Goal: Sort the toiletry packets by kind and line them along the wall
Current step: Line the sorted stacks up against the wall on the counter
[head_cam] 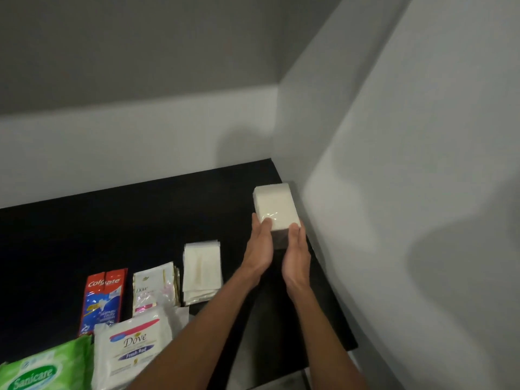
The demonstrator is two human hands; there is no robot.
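Observation:
Both my hands hold a white plastic-wrapped tissue pack (275, 205) close to the right wall, just above the black counter (140, 220). My left hand (260, 246) grips its left near corner and my right hand (297, 254) its right near corner. To the left lie a stack of flat white packets (201, 270), Dove sachets (153, 287), red Colgate sachets (102, 299), a white Dove pack (132, 350) and a green Sanicare wipes pack (42, 370).
White walls meet in a corner behind and to the right of the counter (277, 122). The counter's right end stops at the wall, and its front edge shows at the lower right (332, 358).

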